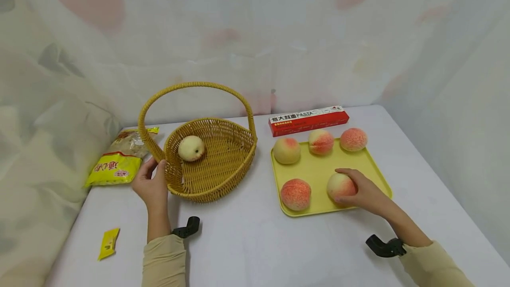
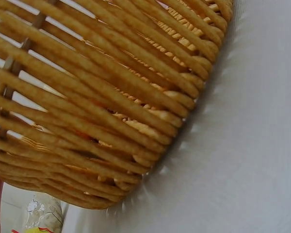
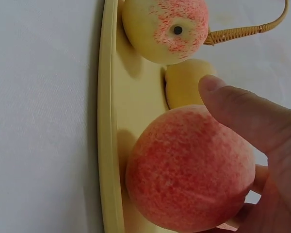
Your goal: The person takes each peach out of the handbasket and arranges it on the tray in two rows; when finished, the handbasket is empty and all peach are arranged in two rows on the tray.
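Note:
At the left, my left hand (image 1: 153, 185) grips the wicker basket (image 1: 215, 189) where its handle meets the rim. One pale peach (image 1: 191, 148) lies inside, near that same end. In the left wrist view the woven side (image 2: 111, 97) fills most of the picture. My right hand (image 1: 368, 191) has thumb and fingers around a pink-and-cream peach (image 1: 339, 187) at the front of the yellow tray (image 1: 318, 167). The right wrist view shows this peach (image 3: 189, 170) close over the tray, the thumb along its upper side. A redder peach (image 1: 296, 194) sits to its left.
Along the tray's back lie a pale peach (image 1: 287, 151), a two-toned peach (image 1: 321, 141) and a red peach (image 1: 353, 139). Behind them stands a red pasta box (image 1: 308, 121). Left of the basket are a yellow pasta bag (image 1: 115, 167) and a small yellow packet (image 1: 108, 243).

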